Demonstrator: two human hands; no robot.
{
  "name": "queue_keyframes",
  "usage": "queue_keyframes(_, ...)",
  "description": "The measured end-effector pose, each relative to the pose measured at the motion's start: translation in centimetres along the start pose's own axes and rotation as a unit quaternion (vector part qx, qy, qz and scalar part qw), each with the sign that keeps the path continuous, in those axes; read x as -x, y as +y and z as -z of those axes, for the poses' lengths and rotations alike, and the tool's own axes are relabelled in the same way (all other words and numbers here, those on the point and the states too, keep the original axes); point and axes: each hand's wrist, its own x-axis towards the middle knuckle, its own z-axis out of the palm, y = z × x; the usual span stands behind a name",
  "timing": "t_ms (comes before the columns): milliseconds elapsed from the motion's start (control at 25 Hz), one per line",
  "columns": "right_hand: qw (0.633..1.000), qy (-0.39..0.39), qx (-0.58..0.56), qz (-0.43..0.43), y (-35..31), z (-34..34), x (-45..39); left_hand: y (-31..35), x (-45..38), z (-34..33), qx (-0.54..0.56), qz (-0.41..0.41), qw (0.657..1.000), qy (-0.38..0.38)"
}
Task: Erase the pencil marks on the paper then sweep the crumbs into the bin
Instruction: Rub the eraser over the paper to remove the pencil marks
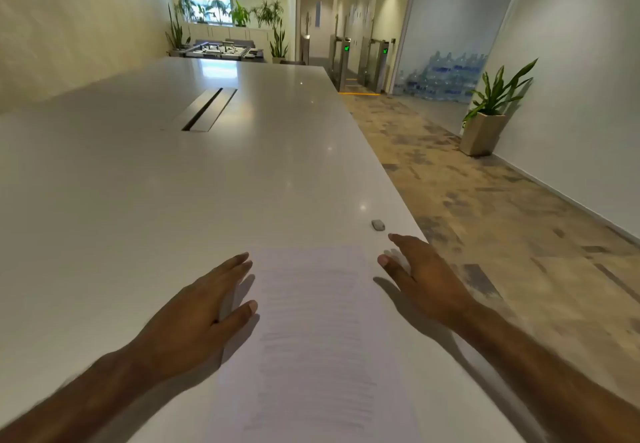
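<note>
A white sheet of paper (311,331) with faint grey pencil lines lies on the white table (138,200), close to its right edge. My left hand (201,318) rests flat by the paper's left edge, fingers apart, holding nothing. My right hand (419,272) hovers just right of the paper's top corner, fingers spread and empty. A small grey eraser (378,224) lies on the table a short way beyond my right fingertips. No bin is in view.
The table's right edge runs diagonally past my right hand, with patterned carpet (485,200) below. A dark cable slot (204,110) sits mid-table. A potted plant (485,123) stands by the right wall.
</note>
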Motion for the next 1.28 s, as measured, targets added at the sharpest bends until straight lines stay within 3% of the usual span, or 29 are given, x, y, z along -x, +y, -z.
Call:
queue_keyframes(200,0.996,0.050,-0.025,-0.072,1.5,-0.9,-3.7,-0.1,0.2,-1.6,0.041,0.039,0.998,0.013)
queue_keyframes(400,0.989,0.092,-0.024,-0.115,1.0,-1.3,-8.2,0.0,0.3,-2.1,-0.016,0.028,0.999,-0.002)
queue_keyframes(680,0.986,0.060,0.029,-0.153,1.7,-3.0,-12.0,-0.3,0.4,-3.1,-0.114,0.031,0.993,-0.030)
queue_keyframes(920,0.972,0.166,-0.112,-0.121,-1.7,-2.2,-10.8,0.2,0.4,-3.0,-0.126,0.041,0.991,-0.030)
queue_keyframes(1080,0.973,0.032,-0.224,-0.053,-8.0,-4.3,-6.6,0.4,-0.3,-3.1,-0.159,0.043,0.986,-0.005)
queue_keyframes(1160,0.975,-0.022,-0.219,-0.023,-10.5,-5.8,-4.8,0.5,-0.5,-3.1,-0.171,0.043,0.984,-0.005)
queue_keyframes(1280,0.983,-0.043,-0.174,0.023,-12.4,-7.2,-3.8,0.5,-0.6,-3.4,-0.169,0.059,0.983,-0.035)
